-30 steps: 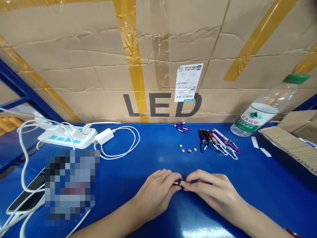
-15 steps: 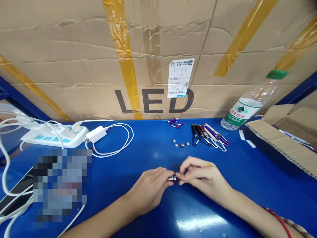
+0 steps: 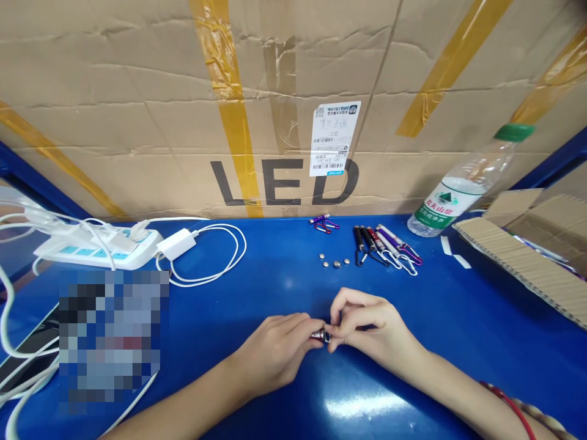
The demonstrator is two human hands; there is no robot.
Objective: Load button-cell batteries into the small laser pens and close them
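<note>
My left hand [image 3: 279, 349] is closed around a small keychain flashlight [image 3: 320, 334], with most of its barrel hidden by the fingers. A silvery, reddish body and a dark end stick out toward the right. At that end, my right hand [image 3: 367, 321] pinches with thumb and index finger; whether a smaller part sits between those fingertips is hidden. Beyond the hands, several button cells [image 3: 337, 264] lie loose on the blue table. Farther right rests a row of keychain flashlights [image 3: 380, 244] with carabiner clips, and a purple one [image 3: 320, 218] lies near the back.
A large cardboard box [image 3: 160, 122] forms the back wall. At the right stand a water bottle [image 3: 458, 189] and an open carton [image 3: 513, 263]. White paper strips [image 3: 462, 261] lie beside it. A power strip [image 3: 101, 253], charger [image 3: 177, 244] and cables occupy the left.
The flashlight's end has turned slightly more toward view, and my right fingertips have shifted a little on it. The whole view has moved slightly.
</note>
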